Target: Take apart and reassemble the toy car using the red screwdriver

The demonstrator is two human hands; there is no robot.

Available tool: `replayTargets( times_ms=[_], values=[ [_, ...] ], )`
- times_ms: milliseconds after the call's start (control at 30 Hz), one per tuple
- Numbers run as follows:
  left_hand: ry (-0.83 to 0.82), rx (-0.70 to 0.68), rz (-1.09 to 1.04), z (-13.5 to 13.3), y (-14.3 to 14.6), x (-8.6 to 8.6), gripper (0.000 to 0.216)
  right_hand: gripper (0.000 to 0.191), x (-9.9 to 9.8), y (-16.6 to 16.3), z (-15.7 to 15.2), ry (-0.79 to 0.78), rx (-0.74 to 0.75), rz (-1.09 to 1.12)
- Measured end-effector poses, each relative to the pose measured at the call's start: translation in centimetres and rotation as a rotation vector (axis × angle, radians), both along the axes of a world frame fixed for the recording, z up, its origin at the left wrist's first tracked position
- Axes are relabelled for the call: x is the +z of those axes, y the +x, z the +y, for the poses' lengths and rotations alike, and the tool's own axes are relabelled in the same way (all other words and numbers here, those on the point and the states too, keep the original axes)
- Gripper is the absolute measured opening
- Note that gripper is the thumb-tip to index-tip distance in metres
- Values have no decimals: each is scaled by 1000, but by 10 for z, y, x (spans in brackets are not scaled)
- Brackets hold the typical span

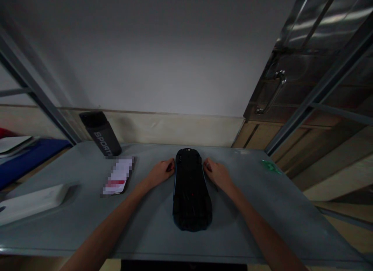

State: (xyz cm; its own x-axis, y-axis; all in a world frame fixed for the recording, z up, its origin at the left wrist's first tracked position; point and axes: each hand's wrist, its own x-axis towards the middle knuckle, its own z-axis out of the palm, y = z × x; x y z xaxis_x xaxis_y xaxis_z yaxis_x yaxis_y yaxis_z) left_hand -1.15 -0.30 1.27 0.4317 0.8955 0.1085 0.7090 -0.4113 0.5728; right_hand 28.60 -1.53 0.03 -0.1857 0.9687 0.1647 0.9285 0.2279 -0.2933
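Observation:
A toy car (pixel 192 189) lies upside down on the grey table, its black underside facing up and a thin blue edge showing along its sides. My left hand (pixel 162 172) is at its left side toward the far end, fingers curled in against the body. Opposite it, my right hand (pixel 216 173) has its bent fingers at the car's right edge. Both hands hold the car between them; the fingertips are partly hidden and dark. The wheels cannot be made out clearly.
On the left of the table (pixel 244 240) are a dark bottle marked SPORT (pixel 101 135), a phone with a blurred screen (pixel 119 175) and a white oblong object (pixel 35 201). A crumpled green piece (pixel 271 166) lies at right. Metal frame posts (pixel 303 107) flank the table; a wall stands behind.

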Motion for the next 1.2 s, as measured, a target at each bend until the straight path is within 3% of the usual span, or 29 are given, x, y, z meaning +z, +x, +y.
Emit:
replayTargets(
  times_ms=[1200],
  values=[
    [20,-5,-20,-5,1,6,9,18,3,-2,-2,-8,-16,-22]
  ],
)
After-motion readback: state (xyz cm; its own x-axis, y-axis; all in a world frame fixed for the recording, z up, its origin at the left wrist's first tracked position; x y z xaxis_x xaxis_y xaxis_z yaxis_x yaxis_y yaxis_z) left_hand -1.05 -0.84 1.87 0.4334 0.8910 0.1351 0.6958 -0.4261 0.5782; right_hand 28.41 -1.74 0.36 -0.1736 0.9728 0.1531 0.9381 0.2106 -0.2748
